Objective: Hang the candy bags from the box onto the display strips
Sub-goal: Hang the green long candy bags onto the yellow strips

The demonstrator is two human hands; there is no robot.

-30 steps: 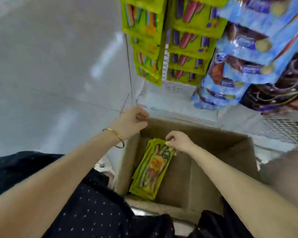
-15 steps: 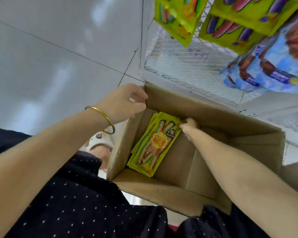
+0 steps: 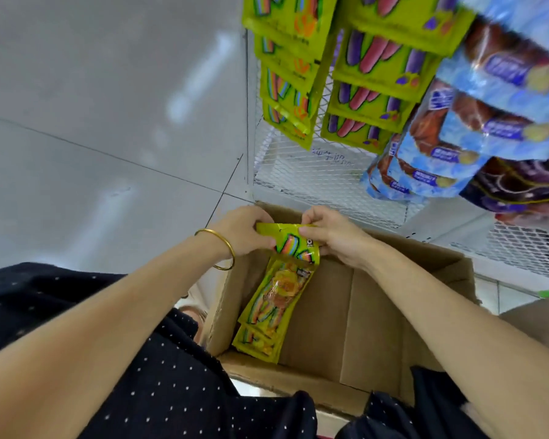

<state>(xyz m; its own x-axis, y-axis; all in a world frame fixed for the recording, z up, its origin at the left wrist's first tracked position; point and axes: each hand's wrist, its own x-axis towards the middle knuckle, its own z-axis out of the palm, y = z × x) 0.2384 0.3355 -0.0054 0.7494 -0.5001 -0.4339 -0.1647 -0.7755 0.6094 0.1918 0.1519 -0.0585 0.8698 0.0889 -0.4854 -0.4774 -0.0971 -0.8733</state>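
I hold a yellow-green candy bag [image 3: 287, 270] by its top edge with both hands over the open cardboard box [image 3: 377, 315]. My left hand [image 3: 241, 231] pinches the top left corner, thumb on the front of the bag and fingers curled behind it; a gold bangle [image 3: 217, 248] sits on that wrist. My right hand [image 3: 333, 236] pinches the top right corner, thumb pressed on the printed front and fingers wrapped over the upper edge. The bag hangs down from between my hands, its lower end dipping into the box along the left wall. Below it, more candy bags [image 3: 257, 339] of the same rainbow-strip print lie stacked against that left wall on the box floor. The rest of the box floor is bare brown card. Beyond the box stands a white wire mesh rack [image 3: 301, 175]. Above my hands, matching green rainbow bags [image 3: 287, 74] hang in a column, with green bags printed with purple and pink sticks [image 3: 377, 80] just beside them on the right. Further right hang blue snack bags [image 3: 476, 122] and, past those, dark purple bags [image 3: 520, 188]. Grey floor tiles [image 3: 108, 122] spread to the left, and my dark dotted clothing [image 3: 171, 391] fills the bottom of the view.
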